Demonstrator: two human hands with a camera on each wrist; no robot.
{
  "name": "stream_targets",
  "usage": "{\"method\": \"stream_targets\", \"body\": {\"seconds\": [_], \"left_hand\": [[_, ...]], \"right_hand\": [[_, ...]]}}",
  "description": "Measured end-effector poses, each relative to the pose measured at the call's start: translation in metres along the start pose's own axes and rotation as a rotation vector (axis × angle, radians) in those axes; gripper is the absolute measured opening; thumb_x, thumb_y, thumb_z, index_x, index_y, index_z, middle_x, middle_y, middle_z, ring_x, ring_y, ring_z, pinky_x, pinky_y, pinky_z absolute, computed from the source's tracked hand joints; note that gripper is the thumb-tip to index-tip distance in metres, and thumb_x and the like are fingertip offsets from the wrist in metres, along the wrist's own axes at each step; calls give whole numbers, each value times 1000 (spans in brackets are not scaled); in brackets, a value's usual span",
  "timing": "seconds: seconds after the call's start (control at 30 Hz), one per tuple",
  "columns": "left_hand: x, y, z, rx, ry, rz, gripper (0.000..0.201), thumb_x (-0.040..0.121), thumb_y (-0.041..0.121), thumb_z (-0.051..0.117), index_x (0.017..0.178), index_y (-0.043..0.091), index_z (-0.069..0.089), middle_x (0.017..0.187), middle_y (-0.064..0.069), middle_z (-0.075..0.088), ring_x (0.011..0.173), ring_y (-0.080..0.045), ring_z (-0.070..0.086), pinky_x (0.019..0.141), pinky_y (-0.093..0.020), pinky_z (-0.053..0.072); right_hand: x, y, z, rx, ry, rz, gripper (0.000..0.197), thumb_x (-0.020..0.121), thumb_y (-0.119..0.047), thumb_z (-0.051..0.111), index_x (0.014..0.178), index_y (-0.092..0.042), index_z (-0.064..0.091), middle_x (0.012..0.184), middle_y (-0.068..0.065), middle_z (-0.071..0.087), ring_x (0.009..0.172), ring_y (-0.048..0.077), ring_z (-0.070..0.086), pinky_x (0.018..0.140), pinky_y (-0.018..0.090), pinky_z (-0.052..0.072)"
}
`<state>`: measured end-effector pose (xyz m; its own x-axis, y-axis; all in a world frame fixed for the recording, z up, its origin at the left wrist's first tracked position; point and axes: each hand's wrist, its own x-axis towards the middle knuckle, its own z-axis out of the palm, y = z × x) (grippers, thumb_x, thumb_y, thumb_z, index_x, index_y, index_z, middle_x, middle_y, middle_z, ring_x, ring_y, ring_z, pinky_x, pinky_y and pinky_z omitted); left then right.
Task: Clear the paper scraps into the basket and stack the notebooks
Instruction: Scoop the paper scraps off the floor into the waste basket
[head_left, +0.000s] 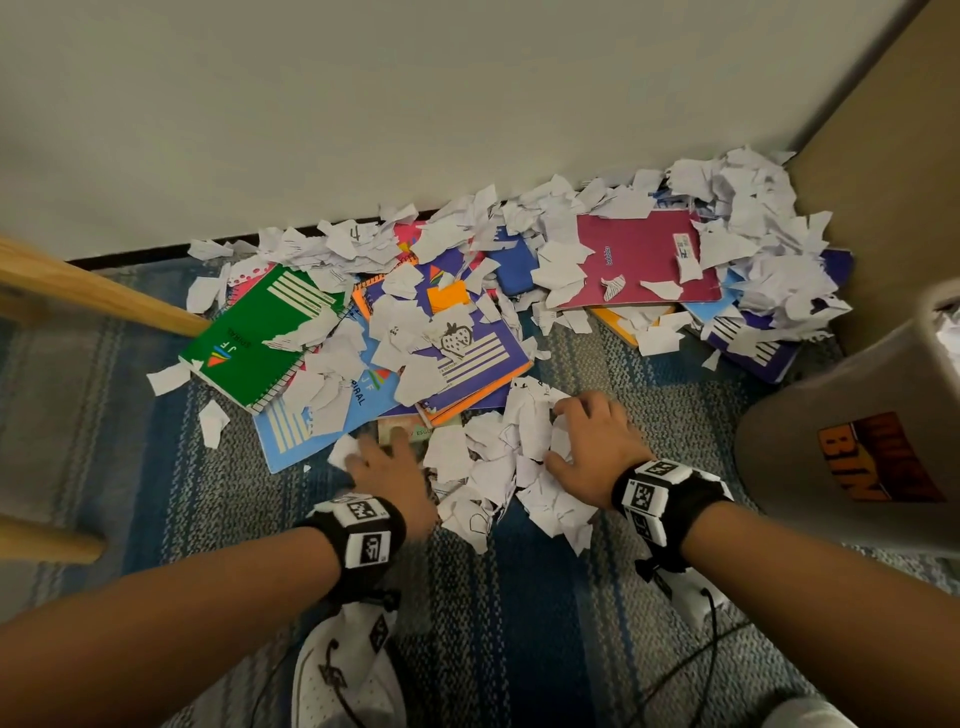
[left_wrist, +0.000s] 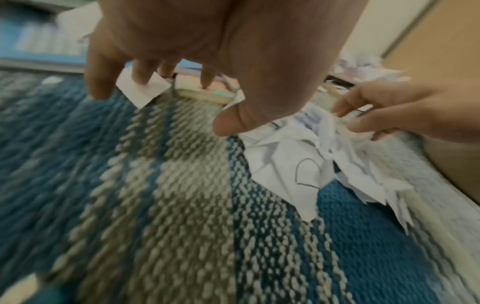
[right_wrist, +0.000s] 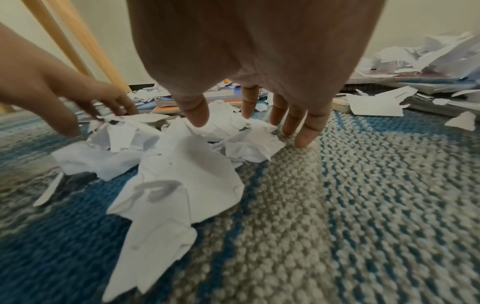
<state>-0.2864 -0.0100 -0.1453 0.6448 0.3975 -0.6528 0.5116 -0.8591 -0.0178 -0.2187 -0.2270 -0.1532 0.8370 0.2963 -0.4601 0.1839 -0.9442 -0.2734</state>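
A: Between both hands, left hand (head_left: 387, 465) and right hand (head_left: 592, 441), lies the scrap pile (head_left: 514, 467); fingers spread, gripping nothing.
B: Surface?
A: Striped rug (head_left: 519, 623); basket (head_left: 841, 441) right of pile, notebooks (head_left: 457, 332) behind.

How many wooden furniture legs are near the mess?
2. One wooden leg slants in from the left, ending beside the green notebook; the second leg is lower left on the rug. Others may be out of frame.

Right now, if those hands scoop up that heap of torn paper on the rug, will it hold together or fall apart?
Probably it falls apart: the heap of scraps is many separate torn pieces. They look thin, crumpled and floppy, so likely light. With left hand and right hand on either side, some could slip out.
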Motion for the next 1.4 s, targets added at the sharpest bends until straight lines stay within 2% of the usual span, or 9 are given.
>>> {"method": "stream_targets", "body": {"seconds": [0.13,0.33,0.43,0.57,0.67,0.83,0.93,1.03,1.4], "left_hand": [[-14,6,9,-120,-68,-32,101,85,19,67,151,19,-8,156,-21,-15,142,-49,-1,113,-49,24],[-37,37,23,-205,-186,341,112,80,6,67,149,23,-20,154,-11,-30,147,-34,3,117,-40,25],[-38,44,11,-6,-85,431,103,77,12,69,150,27,-3,156,-11,-6,139,-39,24,109,-49,33],[-10,36,-42,85,60,582,60,75,-1,59,127,22,37,128,-8,35,94,-32,56,77,-43,52],[13,27,-87,314,-3,574,25,82,7,54,105,16,51,110,-7,52,91,-26,57,78,-38,51],[11,22,-81,807,-228,521,20,86,32,61,89,14,56,78,-2,54,70,-20,56,60,-29,47],[8,22,-53,863,-265,622,28,82,38,68,85,13,57,77,-1,55,65,-20,54,53,-27,44],[3,30,-28,755,-214,681,37,81,36,69,106,10,58,93,-6,62,80,-25,63,61,-30,47],[-3,60,-40,490,128,638,29,88,26,55,113,15,47,112,-5,58,98,-25,61,68,-33,42]], "right_hand": [[2,-1,2,-4,-8,-16,63,81,-56,55,134,-24,38,136,7,33,122,30,37,100,46,41],[2,3,2,5,-15,-28,61,83,-54,55,133,-24,38,137,6,32,124,29,36,100,45,41],[1,7,0,17,-32,-40,61,84,-52,55,134,-23,37,140,8,31,126,30,35,101,46,42],[4,10,-1,43,-44,-50,61,87,-48,56,137,-20,36,140,10,31,127,32,35,103,45,41],[5,11,-2,51,-53,-51,59,89,-47,55,138,-19,36,141,11,31,128,32,34,103,44,40],[7,10,-4,40,-61,-44,62,87,-48,55,139,-20,34,139,10,33,126,31,34,102,45,41],[7,8,-3,40,-77,14,72,82,-52,58,140,-19,31,140,11,30,125,35,37,102,45,42],[4,8,3,58,-95,110,77,76,-56,60,136,-19,29,137,13,28,118,40,44,99,47,44],[43,-2,-37,33,4,-23,65,83,-32,59,141,-16,34,142,11,37,128,34,36,103,46,40]]}}
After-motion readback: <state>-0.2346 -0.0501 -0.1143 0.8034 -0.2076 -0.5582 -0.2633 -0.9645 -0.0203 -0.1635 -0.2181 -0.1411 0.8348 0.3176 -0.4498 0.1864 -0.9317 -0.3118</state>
